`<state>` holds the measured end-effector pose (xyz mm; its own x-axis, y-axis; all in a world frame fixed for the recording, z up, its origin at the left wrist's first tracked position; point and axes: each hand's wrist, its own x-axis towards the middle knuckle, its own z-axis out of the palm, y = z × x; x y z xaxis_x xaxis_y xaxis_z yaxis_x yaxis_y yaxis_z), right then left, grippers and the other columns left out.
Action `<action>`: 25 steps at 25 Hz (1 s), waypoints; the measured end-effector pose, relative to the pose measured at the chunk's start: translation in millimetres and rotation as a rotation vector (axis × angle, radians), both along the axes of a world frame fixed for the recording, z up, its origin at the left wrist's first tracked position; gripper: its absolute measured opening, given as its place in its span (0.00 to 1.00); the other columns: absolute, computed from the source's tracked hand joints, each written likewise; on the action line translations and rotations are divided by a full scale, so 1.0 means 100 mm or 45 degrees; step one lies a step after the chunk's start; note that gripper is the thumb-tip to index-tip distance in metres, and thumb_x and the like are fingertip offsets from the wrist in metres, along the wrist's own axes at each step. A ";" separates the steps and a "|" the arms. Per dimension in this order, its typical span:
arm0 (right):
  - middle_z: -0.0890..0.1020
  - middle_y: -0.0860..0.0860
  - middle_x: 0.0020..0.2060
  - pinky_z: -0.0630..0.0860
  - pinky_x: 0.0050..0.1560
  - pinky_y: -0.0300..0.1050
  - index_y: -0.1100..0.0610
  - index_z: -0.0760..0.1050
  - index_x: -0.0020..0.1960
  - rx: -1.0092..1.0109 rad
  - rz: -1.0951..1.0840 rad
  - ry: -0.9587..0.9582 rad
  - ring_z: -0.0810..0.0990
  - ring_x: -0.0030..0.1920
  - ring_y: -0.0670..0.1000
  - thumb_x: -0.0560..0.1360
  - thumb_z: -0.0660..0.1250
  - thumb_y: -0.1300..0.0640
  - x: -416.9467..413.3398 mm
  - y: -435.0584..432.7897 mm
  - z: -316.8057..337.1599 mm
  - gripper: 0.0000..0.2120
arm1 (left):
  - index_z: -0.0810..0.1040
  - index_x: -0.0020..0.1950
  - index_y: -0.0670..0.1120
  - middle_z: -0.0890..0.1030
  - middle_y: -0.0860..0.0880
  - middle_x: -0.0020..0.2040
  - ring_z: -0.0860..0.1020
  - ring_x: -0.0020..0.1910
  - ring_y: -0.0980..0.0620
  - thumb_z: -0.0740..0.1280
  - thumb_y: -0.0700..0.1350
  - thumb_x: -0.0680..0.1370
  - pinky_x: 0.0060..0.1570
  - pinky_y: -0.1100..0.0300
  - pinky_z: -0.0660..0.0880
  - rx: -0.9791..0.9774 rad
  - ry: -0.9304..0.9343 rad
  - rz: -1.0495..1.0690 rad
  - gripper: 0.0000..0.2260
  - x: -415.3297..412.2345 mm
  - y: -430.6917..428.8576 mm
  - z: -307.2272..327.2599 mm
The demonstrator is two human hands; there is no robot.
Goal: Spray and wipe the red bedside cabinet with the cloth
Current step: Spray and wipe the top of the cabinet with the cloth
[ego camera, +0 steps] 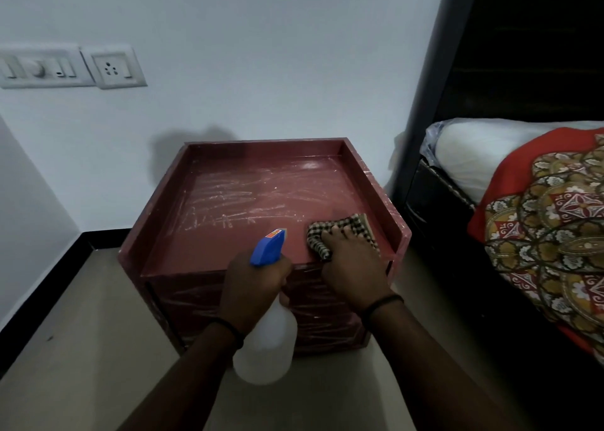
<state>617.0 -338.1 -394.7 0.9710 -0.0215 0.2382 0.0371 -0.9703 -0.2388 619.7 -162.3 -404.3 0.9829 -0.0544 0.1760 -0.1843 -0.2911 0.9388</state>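
While the left hand grips the spray bottle before the red bedside cabinet, the right hand presses the checked cloth on its front-right corner, white streaks lying leftward and rearward.

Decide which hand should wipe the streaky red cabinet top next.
Right: the right hand presses the checked cloth on the red cabinet; the left hand grips a blue-topped white spray bottle.

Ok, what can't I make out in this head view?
- Head view: trigger of the spray bottle, covered by the left hand gripping it.
- Top of the red bedside cabinet under the checked cloth, covered by cloth and right hand.
- Cabinet front, partly blocked by forearms and bottle.
- Bottle's fill level, too blurred.
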 end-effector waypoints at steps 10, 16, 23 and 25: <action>0.77 0.54 0.65 0.69 0.64 0.47 0.54 0.77 0.66 0.053 -0.088 0.104 0.75 0.64 0.57 0.78 0.61 0.54 0.30 0.05 0.24 0.17 | 0.75 0.42 0.31 0.75 0.30 0.35 0.74 0.29 0.44 0.68 0.42 0.73 0.37 0.47 0.75 -0.029 0.054 0.004 0.13 0.00 0.05 0.02; 0.77 0.54 0.65 0.68 0.66 0.48 0.53 0.77 0.64 -0.001 -0.013 0.049 0.73 0.66 0.56 0.77 0.61 0.54 0.25 0.09 0.13 0.17 | 0.74 0.41 0.32 0.75 0.32 0.33 0.73 0.30 0.43 0.67 0.48 0.68 0.35 0.42 0.75 -0.033 0.078 0.023 0.18 0.04 0.09 -0.03; 0.79 0.57 0.63 0.71 0.65 0.48 0.55 0.78 0.64 0.075 -0.026 0.132 0.76 0.63 0.58 0.78 0.61 0.53 0.50 0.15 0.24 0.17 | 0.75 0.42 0.31 0.74 0.29 0.36 0.72 0.31 0.44 0.68 0.44 0.71 0.36 0.50 0.71 -0.023 0.056 0.004 0.15 0.06 0.06 -0.06; 0.76 0.54 0.68 0.66 0.67 0.47 0.54 0.75 0.68 0.056 0.033 0.101 0.72 0.67 0.56 0.76 0.63 0.57 0.18 0.17 0.21 0.21 | 0.75 0.42 0.31 0.74 0.30 0.35 0.72 0.31 0.43 0.67 0.45 0.71 0.36 0.50 0.71 -0.017 0.041 -0.007 0.15 0.07 0.07 -0.06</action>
